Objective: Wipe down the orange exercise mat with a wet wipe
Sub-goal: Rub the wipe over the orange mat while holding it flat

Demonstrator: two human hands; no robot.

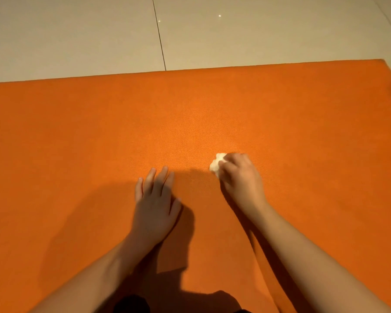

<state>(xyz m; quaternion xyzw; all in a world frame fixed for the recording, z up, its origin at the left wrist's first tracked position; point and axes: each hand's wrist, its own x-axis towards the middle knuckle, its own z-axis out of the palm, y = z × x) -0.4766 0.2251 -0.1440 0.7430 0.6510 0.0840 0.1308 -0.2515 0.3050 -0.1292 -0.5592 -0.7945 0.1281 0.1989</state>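
The orange exercise mat lies flat on the floor and fills most of the view. My right hand grips a crumpled white wet wipe and presses it onto the mat right of centre. The wipe sticks out past my curled fingers on their left side. My left hand lies flat on the mat with straight fingers, a short way left of the wipe.
Pale glossy floor tiles with a dark grout line lie beyond the mat's far edge. The mat's far right corner is in view. Dark clothing shows at the bottom edge.
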